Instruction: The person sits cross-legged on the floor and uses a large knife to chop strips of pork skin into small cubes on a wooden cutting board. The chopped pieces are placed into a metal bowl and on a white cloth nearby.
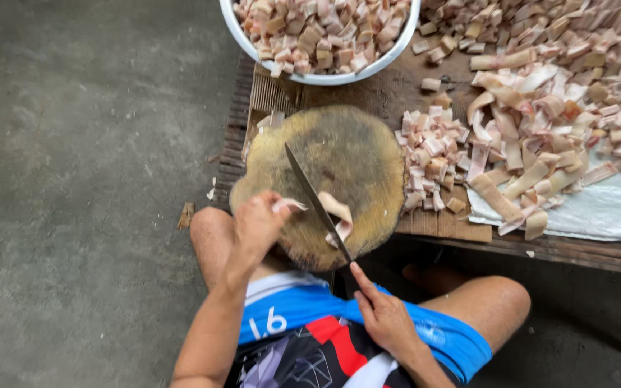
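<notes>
Head view shows us our left hand (pixel 259 224) pinching one end of a pale meat strip (pixel 337 213) at the near edge of the round chopping block (pixel 339 154). Our right hand (pixel 382 316) grips the knife (pixel 315 201), its blade running diagonally across the strip, which stretches rightward from our left fingers.

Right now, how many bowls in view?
1: a white bowl of cut meat pieces at the top edge, above the round chopping block. Cropped by the frame; others may sit outside.
</notes>
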